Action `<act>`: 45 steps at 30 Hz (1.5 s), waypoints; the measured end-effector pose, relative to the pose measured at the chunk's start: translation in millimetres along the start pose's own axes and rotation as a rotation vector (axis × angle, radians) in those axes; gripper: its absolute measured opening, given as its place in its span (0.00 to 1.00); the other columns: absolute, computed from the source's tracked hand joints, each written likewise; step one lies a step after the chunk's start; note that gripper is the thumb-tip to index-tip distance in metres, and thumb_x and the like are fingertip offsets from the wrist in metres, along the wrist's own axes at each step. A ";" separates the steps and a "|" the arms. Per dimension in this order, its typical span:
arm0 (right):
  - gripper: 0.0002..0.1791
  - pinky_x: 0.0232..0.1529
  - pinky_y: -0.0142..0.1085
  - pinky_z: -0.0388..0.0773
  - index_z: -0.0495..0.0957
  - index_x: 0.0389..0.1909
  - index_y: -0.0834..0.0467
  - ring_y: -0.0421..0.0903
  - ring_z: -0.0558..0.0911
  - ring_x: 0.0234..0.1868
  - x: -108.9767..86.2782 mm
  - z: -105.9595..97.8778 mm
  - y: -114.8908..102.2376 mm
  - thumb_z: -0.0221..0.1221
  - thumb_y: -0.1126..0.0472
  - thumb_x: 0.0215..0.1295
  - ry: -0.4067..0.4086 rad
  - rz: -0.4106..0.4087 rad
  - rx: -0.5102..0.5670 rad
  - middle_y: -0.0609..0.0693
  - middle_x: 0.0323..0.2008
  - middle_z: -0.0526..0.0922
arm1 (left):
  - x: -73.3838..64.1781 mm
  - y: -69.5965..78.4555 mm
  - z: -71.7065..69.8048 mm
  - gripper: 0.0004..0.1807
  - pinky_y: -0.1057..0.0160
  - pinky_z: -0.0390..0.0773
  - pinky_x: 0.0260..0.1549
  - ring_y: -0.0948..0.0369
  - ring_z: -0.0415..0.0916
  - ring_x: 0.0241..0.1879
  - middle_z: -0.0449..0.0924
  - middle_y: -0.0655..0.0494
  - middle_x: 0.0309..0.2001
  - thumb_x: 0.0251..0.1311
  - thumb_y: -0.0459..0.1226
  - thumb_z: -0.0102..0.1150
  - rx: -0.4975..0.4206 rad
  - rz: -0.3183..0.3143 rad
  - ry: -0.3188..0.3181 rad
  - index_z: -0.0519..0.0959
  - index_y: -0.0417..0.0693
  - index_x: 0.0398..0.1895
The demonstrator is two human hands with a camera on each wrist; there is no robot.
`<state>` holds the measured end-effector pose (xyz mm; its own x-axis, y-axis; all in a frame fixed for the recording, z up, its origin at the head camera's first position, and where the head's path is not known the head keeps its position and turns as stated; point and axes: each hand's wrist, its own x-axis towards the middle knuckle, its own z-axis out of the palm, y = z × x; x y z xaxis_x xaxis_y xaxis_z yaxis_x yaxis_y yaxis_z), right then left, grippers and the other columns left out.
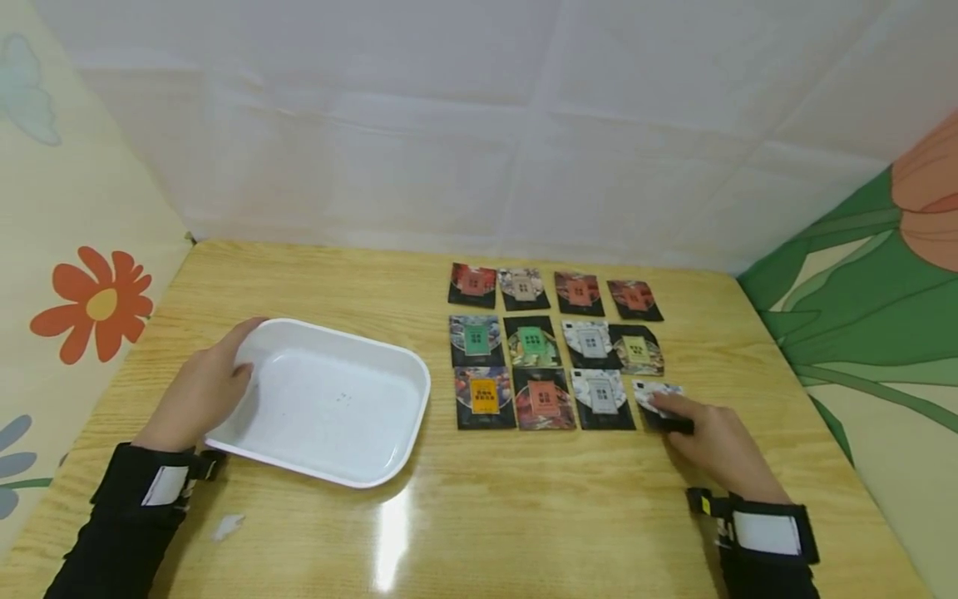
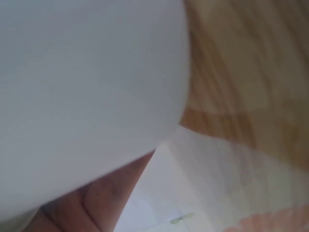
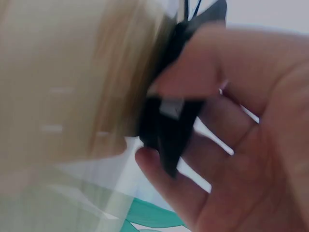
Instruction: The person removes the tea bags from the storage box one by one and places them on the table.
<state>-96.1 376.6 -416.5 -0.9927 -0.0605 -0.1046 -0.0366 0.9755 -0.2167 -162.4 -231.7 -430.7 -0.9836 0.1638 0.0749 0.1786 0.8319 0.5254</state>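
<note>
My left hand (image 1: 202,384) grips the left rim of a white rectangular tray (image 1: 329,399), thumb inside and the other fingers hidden behind the wall. In the left wrist view, the tray's white side (image 2: 91,92) fills much of the frame, with part of the hand (image 2: 91,205) below it. At the right end of the front row, my right hand (image 1: 714,441) pinches a small black-and-white packet (image 1: 653,398). The right wrist view shows that packet (image 3: 169,130) between the thumb and fingers of the right hand (image 3: 222,121), its black edge tilted up.
Flat seasoning-like packets lie in three rows right of the tray, among them an orange-labelled one (image 1: 485,398), a green-labelled one (image 1: 533,343) and a white one (image 1: 603,399). A white scrap (image 1: 228,526) lies on the wooden table (image 1: 524,516). White cloth (image 1: 374,166) hangs behind.
</note>
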 end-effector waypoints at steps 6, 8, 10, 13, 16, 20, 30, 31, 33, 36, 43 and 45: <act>0.36 0.16 0.32 0.59 0.68 0.68 0.54 0.39 0.58 0.12 -3.9 -5.6 4.7 0.59 0.65 0.53 -0.112 -0.009 0.056 0.65 0.62 0.71 | 1.9 0.6 -0.2 0.34 0.42 0.76 0.41 0.49 0.72 0.33 0.74 0.29 0.50 0.62 0.27 0.50 0.009 0.004 0.006 0.56 0.42 0.73; 0.37 0.16 0.32 0.60 0.67 0.69 0.54 0.38 0.58 0.12 -3.2 -6.3 5.3 0.59 0.63 0.54 -0.125 -0.008 0.071 0.65 0.63 0.71 | 2.5 1.1 -0.3 0.34 0.43 0.77 0.41 0.50 0.72 0.32 0.75 0.29 0.49 0.62 0.27 0.50 0.014 0.002 0.009 0.56 0.41 0.73; 0.37 0.17 0.33 0.60 0.67 0.69 0.53 0.38 0.58 0.12 -2.1 -6.7 6.0 0.59 0.62 0.54 -0.128 -0.011 0.076 0.65 0.63 0.70 | 3.1 1.7 -0.2 0.34 0.47 0.77 0.37 0.50 0.71 0.31 0.75 0.29 0.48 0.62 0.27 0.50 0.016 -0.001 0.009 0.56 0.41 0.72; 0.36 0.19 0.33 0.60 0.67 0.69 0.54 0.40 0.60 0.13 -1.6 -7.0 7.5 0.59 0.61 0.55 -0.125 -0.018 0.069 0.64 0.64 0.70 | 4.3 2.7 0.3 0.34 0.54 0.76 0.33 0.51 0.71 0.29 0.76 0.30 0.46 0.62 0.28 0.51 0.015 -0.005 0.006 0.56 0.41 0.73; 0.34 0.22 0.33 0.60 0.69 0.68 0.55 0.45 0.72 0.23 -1.6 -7.0 8.8 0.60 0.60 0.56 -0.114 -0.032 0.065 0.64 0.64 0.70 | 4.7 3.7 0.8 0.34 0.60 0.72 0.29 0.53 0.70 0.27 0.78 0.35 0.38 0.63 0.27 0.50 0.013 -0.011 -0.002 0.56 0.41 0.73; 0.32 0.19 0.33 0.60 0.72 0.65 0.56 0.47 0.73 0.26 -2.8 -6.0 8.7 0.58 0.62 0.56 -0.090 -0.036 0.085 0.63 0.63 0.71 | 4.2 4.9 1.4 0.34 0.61 0.71 0.28 0.54 0.70 0.25 0.78 0.39 0.32 0.63 0.27 0.50 0.016 -0.027 -0.005 0.55 0.41 0.73; 0.29 0.16 0.31 0.59 0.71 0.65 0.57 0.37 0.54 0.11 -7.9 -8.2 3.0 0.55 0.64 0.60 0.008 -0.021 0.113 0.64 0.65 0.69 | 2.5 4.9 -0.8 0.35 0.62 0.64 0.20 0.57 0.65 0.19 0.70 0.50 0.20 0.63 0.28 0.47 0.030 -0.071 -0.009 0.53 0.40 0.74; 0.30 0.16 0.32 0.60 0.70 0.66 0.57 0.37 0.55 0.11 -7.9 -9.0 1.6 0.55 0.63 0.60 0.011 -0.019 0.113 0.64 0.65 0.69 | 1.8 4.0 -0.9 0.35 0.62 0.65 0.20 0.56 0.66 0.20 0.74 0.47 0.23 0.63 0.28 0.48 0.032 -0.083 -0.002 0.53 0.39 0.74; 0.30 0.17 0.32 0.60 0.69 0.66 0.57 0.38 0.57 0.11 -7.0 -9.6 -2.3 0.57 0.63 0.60 0.030 -0.036 0.110 0.64 0.65 0.69 | 1.0 2.1 -0.6 0.35 0.59 0.71 0.23 0.52 0.69 0.25 0.79 0.39 0.34 0.63 0.29 0.49 0.028 -0.107 0.010 0.53 0.40 0.74; 0.31 0.21 0.35 0.65 0.68 0.67 0.57 0.42 0.67 0.15 -3.8 -8.6 -12.3 0.59 0.62 0.61 0.071 -0.085 0.101 0.63 0.64 0.69 | 2.0 -0.7 -1.7 0.36 0.51 0.77 0.31 0.44 0.73 0.35 0.73 0.29 0.53 0.64 0.33 0.50 0.007 -0.129 0.034 0.52 0.40 0.75; 0.38 0.51 0.59 0.71 0.72 0.64 0.58 0.64 0.74 0.57 7.2 0.4 -48.7 0.61 0.39 0.58 0.225 -0.157 -0.002 0.62 0.61 0.73 | 3.1 -0.2 -14.0 0.43 0.32 0.68 0.47 0.32 0.66 0.55 0.58 0.28 0.66 0.67 0.57 0.43 -0.042 -0.139 0.047 0.48 0.39 0.76; 0.43 0.52 0.60 0.69 0.71 0.64 0.58 0.65 0.73 0.58 11.4 1.9 -61.5 0.60 0.33 0.55 0.249 -0.169 -0.056 0.62 0.61 0.72 | 1.3 5.2 -18.9 0.45 0.30 0.64 0.50 0.31 0.60 0.60 0.54 0.28 0.68 0.66 0.60 0.43 -0.002 -0.126 0.056 0.48 0.39 0.76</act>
